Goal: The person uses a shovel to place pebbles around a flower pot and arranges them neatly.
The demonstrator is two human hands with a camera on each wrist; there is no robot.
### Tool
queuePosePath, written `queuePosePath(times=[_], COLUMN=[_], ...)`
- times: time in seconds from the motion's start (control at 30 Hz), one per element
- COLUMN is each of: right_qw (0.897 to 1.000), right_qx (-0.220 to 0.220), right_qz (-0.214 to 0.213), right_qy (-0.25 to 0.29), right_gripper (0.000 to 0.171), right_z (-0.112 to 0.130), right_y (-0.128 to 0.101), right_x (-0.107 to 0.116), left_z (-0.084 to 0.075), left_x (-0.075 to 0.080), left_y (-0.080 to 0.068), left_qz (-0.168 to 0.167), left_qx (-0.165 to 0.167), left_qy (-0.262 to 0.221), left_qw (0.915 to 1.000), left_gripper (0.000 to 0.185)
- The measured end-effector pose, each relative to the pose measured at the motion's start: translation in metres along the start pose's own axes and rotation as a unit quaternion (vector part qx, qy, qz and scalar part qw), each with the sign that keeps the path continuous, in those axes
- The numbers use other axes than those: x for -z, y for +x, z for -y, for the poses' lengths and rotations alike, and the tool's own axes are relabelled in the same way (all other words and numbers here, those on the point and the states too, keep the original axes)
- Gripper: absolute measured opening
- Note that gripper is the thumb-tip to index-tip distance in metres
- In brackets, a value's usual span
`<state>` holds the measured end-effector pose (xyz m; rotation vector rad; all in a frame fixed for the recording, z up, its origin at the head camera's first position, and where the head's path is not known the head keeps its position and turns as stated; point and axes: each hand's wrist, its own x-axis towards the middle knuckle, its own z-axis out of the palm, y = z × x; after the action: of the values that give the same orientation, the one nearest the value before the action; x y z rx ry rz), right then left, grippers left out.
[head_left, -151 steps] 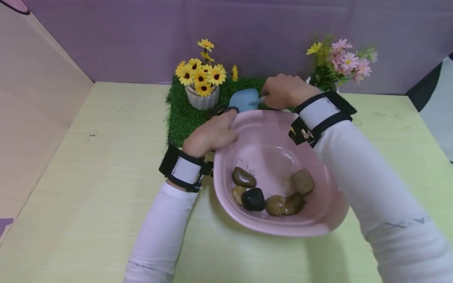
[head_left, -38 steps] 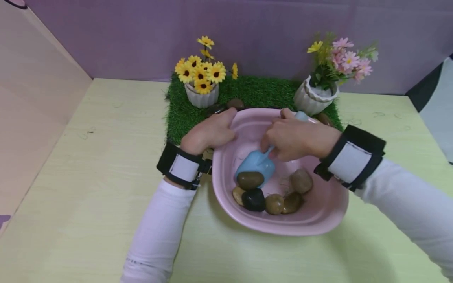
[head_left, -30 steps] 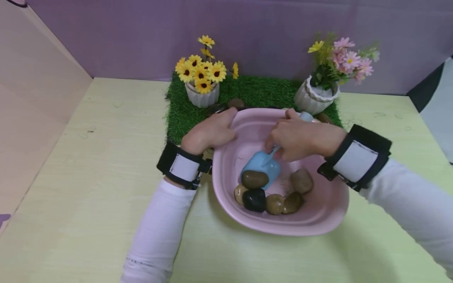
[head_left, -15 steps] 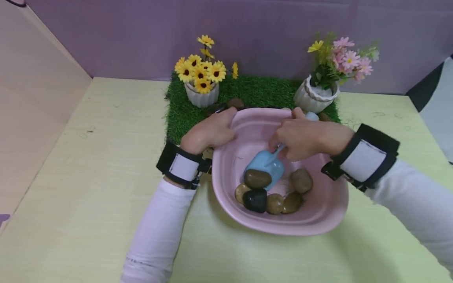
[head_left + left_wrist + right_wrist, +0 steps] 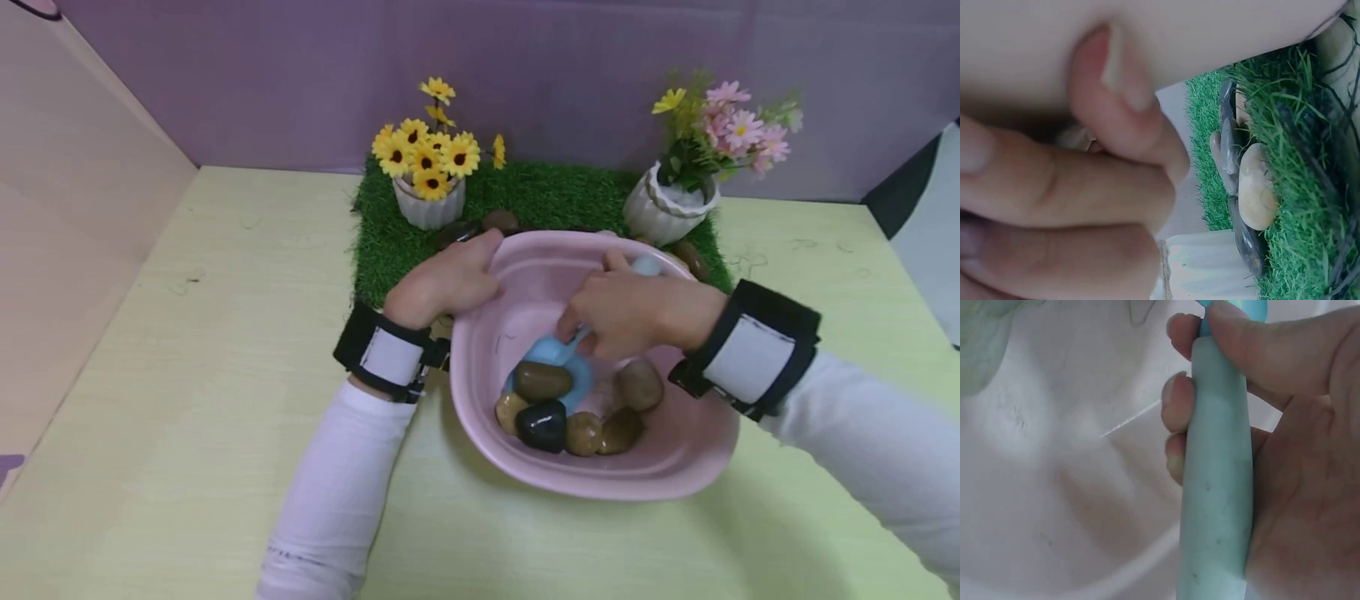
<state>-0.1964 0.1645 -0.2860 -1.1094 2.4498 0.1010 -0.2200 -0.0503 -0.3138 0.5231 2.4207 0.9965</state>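
My left hand (image 5: 447, 283) grips the rim of the pink basin (image 5: 592, 486) at its far left; in the left wrist view its fingers (image 5: 1104, 187) curl under the wall. Inside the basin, my right hand (image 5: 630, 308) holds a light-blue toy shovel, its pale handle (image 5: 1217, 469) wrapped by fingers and thumb in the right wrist view. The shovel's blade (image 5: 551, 350) points down and toward the near left. A brown stone (image 5: 543, 381) lies against the blade, covering part of it. Just below it are a black stone (image 5: 543, 426) and a tan stone (image 5: 510, 413).
More brown stones (image 5: 639, 384) lie along the basin's near side. Behind it, an artificial grass mat (image 5: 558, 196) bears a pot of yellow flowers (image 5: 429, 204), a pot of pink flowers (image 5: 670, 204) and several stones (image 5: 500, 221). A purple backdrop (image 5: 300, 83) rises behind the table.
The right hand has come from over the grass into the basin with the shovel. Over the last second the shovel slid right, then dipped back left; the brown and black stones shifted slightly.
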Motion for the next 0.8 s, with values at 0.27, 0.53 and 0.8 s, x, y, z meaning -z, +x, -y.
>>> queuePosePath(times=[0.27,0.53,0.8], right_qw=[1.000,0.999,0.999], right_qx=[0.019,0.010,0.013], right_qz=[0.004,0.025,0.032], right_qy=[0.008,0.019,0.023], right_gripper=[0.024,0.024,0.022], right_z=[0.0031,0.0078,0.0049], right_y=[0.0063,0.0081,0.0047], right_x=[-0.0012,0.0004,0.0027], left_z=[0.0009,0.0007,-0.0006], left_x=[-0.0006,-0.0006,0.0002], left_y=[0.0010,0.0011,-0.0003], left_qz=[0.002,-0.003,-0.001], left_qx=[0.001,-0.005,0.000], left_qy=[0.004,0.018,0.017], left_qw=[1.0000,0.9998,0.9999], left_gripper=[0.021,0.020,0.020])
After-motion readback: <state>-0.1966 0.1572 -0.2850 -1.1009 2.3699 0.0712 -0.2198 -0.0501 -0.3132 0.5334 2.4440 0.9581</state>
